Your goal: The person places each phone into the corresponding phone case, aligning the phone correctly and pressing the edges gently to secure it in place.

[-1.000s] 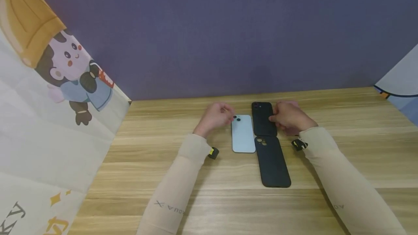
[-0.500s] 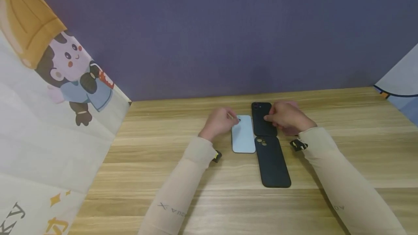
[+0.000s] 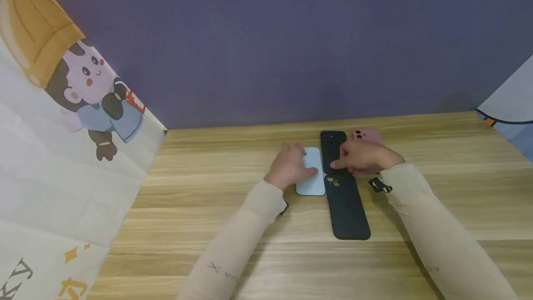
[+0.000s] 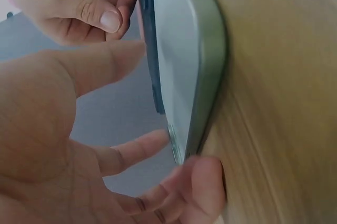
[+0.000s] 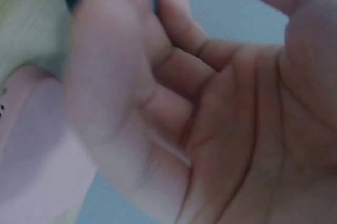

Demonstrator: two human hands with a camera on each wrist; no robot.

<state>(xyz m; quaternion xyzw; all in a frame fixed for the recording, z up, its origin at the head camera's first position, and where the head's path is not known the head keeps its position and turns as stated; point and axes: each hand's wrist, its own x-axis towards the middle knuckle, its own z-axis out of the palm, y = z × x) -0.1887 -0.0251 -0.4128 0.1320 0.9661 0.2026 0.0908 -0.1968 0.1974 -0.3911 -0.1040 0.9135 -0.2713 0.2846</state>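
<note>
My left hand (image 3: 287, 166) is spread over a white phone (image 3: 310, 185) lying camera side up. In the left wrist view its thumb stretches across above the phone, and the other fingertips (image 4: 208, 182) are right at the camera end. My right hand (image 3: 366, 154) hovers with loosely curled fingers over a black phone (image 3: 331, 145), thumb over its lower part; the palm (image 5: 231, 108) holds nothing. Just below that phone lies a black phone case (image 3: 349, 212) with a camera cutout. Partly hidden under the right hand, a pink phone (image 3: 368, 134) lies at the right.
The wood-grain table (image 3: 200, 207) carries the phones side by side near its back. Behind it rises a dark blue panel (image 3: 266, 45). A white cloth with a cartoon figure (image 3: 93, 82) borders the left side.
My left hand has moved right and towards me, spreading from pinched fingers over the white phone. My right hand has shifted slightly left and nearer, uncovering the pink phone's camera end.
</note>
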